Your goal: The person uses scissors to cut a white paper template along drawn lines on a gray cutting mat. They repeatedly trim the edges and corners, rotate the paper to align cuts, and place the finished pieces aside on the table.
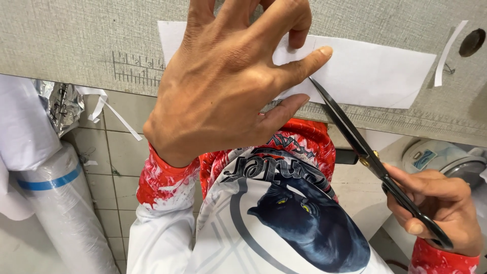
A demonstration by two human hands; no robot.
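Observation:
My left hand (228, 76) presses down on a white sheet of fabric or paper (375, 71) that lies on a grey table (76, 35), fingers spread and thumb along the sheet's near edge. My right hand (439, 208) grips black scissors (355, 137) by their handles. The blades point up and to the left, and their tips reach the sheet's lower edge just under my left thumb. The left part of the sheet is hidden beneath my left hand.
A ruler scale (137, 68) is printed along the table's near edge. A thin white strip (449, 50) lies at the right by a round hole (473, 42). Rolls of white material (61, 203) stand at the left on a tiled floor. More strips (114, 111) hang off the edge.

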